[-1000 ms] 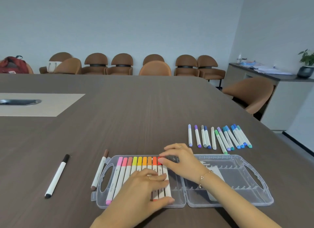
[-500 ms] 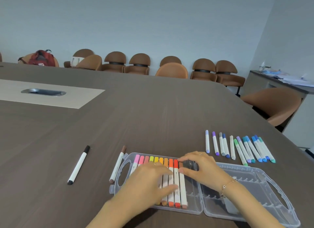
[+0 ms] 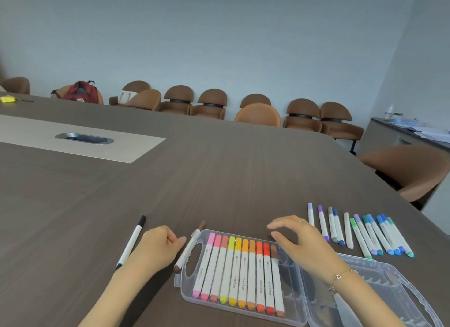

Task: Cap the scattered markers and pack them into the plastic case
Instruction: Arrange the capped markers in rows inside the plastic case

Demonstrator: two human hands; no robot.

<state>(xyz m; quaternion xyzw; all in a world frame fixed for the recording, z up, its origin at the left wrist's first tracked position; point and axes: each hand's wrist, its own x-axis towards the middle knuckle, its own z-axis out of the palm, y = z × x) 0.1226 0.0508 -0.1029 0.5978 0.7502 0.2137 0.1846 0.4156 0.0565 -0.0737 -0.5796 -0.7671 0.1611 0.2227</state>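
The clear plastic case [image 3: 295, 309] lies open on the table near me. Its left half holds a row of several capped markers [image 3: 239, 275], pink through yellow and orange to brown. A brown marker [image 3: 188, 247] lies on the table against the case's left edge. My left hand [image 3: 159, 246] rests on the table just left of that marker, fingers loosely curled, holding nothing. My right hand [image 3: 298, 240] hovers over the case's middle with relaxed fingers, empty. A black marker [image 3: 131, 241] lies further left. Several purple, blue, green and grey markers [image 3: 358, 231] lie in a row to the right.
The dark table [image 3: 219, 180] has a pale inset with a metal cable slot [image 3: 84, 138] at the back left. Brown chairs [image 3: 211, 103] line the far wall, and another chair [image 3: 411, 170] stands at the table's right edge. A yellow object [image 3: 7, 99] lies far left.
Both hands have lifted off the markers in the case. My left hand moved left onto the table beside the brown marker; my right hand rose and shifted right. The view swung leftward.
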